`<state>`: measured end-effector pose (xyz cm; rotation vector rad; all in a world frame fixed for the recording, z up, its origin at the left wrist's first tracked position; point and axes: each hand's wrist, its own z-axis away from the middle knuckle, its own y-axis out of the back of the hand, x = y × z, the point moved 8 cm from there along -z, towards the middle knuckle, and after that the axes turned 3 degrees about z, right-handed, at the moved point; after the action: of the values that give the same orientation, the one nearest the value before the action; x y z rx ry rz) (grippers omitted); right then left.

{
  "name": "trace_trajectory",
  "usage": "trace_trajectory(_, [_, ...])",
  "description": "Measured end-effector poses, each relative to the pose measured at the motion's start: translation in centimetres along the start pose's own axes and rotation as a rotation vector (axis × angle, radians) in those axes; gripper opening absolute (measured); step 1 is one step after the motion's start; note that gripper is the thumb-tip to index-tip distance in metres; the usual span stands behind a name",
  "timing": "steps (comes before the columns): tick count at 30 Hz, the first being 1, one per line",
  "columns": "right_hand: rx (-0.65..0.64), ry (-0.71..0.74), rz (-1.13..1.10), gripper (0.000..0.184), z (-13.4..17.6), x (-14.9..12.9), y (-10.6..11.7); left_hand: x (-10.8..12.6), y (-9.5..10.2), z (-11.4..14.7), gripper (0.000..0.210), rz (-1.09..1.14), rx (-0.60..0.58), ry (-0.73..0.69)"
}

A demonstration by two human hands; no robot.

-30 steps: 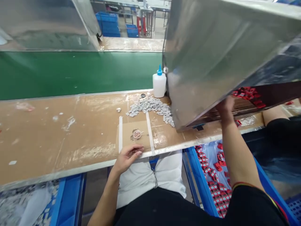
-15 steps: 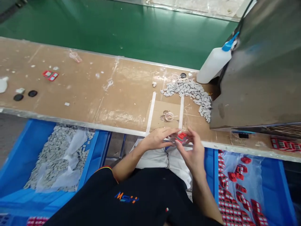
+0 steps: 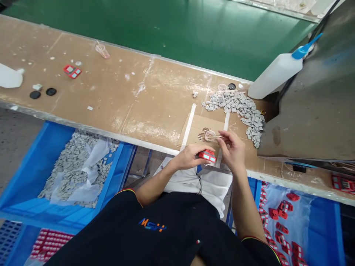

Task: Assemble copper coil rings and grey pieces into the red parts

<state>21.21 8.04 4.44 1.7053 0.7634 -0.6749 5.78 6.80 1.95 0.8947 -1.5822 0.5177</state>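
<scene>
Just on the near side of the small round cup (image 3: 209,137), the left hand (image 3: 188,157) clamps a red piece (image 3: 208,155), while the separate right hand (image 3: 233,150), right of the cup, pinches a thin stick (image 3: 217,137) extending over it, grey tiles (image 3: 235,104) lying beyond the cup.

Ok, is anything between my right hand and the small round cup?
Only the thin stick: it spans from the small round cup to the right hand. Nothing else visible stands in that gap.
</scene>
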Motion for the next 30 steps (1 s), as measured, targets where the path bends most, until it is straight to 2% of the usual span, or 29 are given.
trace_trajectory(5, [0.002,-0.023,-0.071,0.013,-0.7,0.0,-0.4,-0.7,0.0,0.1,0.033,0.096,0.016,0.087])
trace_trajectory(9, [0.082,-0.082,-0.144,0.013,-0.6,0.7,-0.2,-0.8,0.1,0.0,0.028,0.033,0.005,0.107])
trace_trajectory(13, [0.089,-0.122,-0.232,0.016,-0.5,0.9,-0.5,-0.5,0.0,0.0,0.024,-0.004,0.004,0.098])
trace_trajectory(20, [0.246,-0.117,-0.256,0.018,3.1,-0.6,3.0,-0.2,-0.3,0.0,0.019,-0.167,0.045,0.082])
trace_trajectory(25, [0.208,-0.105,-0.156,0.01,5.6,-0.9,3.6,-0.4,-0.3,0.0,0.019,-0.18,0.062,0.103])
trace_trajectory(30, [0.158,-0.083,-0.099,0.012,5.9,-1.2,3.0,-0.3,-0.3,0.0,0.019,-0.193,0.056,0.092])
